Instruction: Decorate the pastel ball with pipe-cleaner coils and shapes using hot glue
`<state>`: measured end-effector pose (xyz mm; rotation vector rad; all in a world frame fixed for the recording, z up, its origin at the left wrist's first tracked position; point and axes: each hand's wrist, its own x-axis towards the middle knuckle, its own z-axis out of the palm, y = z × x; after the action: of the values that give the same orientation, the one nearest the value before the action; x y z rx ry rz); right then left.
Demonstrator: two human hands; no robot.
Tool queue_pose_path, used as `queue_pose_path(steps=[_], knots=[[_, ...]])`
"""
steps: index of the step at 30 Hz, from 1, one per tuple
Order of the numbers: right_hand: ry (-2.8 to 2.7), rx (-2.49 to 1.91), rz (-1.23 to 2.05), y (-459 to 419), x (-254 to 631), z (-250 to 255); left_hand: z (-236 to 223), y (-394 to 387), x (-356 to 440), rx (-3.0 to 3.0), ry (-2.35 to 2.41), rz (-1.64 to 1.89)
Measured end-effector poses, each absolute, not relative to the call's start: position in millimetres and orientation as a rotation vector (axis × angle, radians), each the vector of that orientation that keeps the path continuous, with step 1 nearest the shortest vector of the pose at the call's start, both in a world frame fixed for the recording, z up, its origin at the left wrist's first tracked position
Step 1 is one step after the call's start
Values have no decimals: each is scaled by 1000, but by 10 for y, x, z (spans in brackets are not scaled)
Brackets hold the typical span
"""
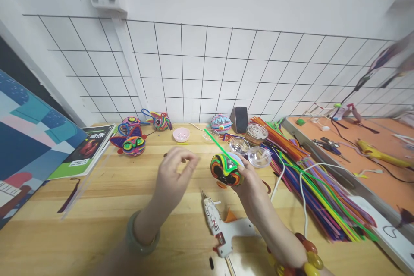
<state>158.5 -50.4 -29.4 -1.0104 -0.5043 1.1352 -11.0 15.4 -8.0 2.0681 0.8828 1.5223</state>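
Observation:
My right hand (252, 181) grips a round ball ornament (226, 177) covered in coloured pipe cleaners, with black, orange and yellow shapes. A green pipe cleaner (217, 141) is bent into a V on its top, and one straight end sticks up to the left. To the left of the ball, apart from it, is my left hand (174, 174), its fingers curled and thumb and forefinger tips pinched together. Whether anything sits in that pinch I cannot make out. Below both hands a white glue gun (218, 224) lies on the wooden table (97, 224).
Bundled pipe cleaners (317, 194) lie at right beside a white power strip (381, 228). Finished ball ornaments (132, 144) stand at back left near a magazine (86, 151). Clear plastic half-shells (259, 156), a pink dish (181, 135) and a phone (241, 119) are at the back. White cables cross the right side.

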Motion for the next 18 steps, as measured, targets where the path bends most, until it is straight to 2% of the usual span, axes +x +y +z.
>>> queue_pose_path(steps=[3,8,15,18], knots=[[-492,-1011,1143,-503,1536,-266,-97,82,-33,2434,584,1394],[-486,-1011,1165,-514,1493,-261,-180,4,71,2532,573,1199],[-495,-1044,1154,-526,1561,-320,-107,87,-21,2223,647,939],[-509,-1024,1169,-516,1626,-334,-94,262,-167,1991,858,1001]])
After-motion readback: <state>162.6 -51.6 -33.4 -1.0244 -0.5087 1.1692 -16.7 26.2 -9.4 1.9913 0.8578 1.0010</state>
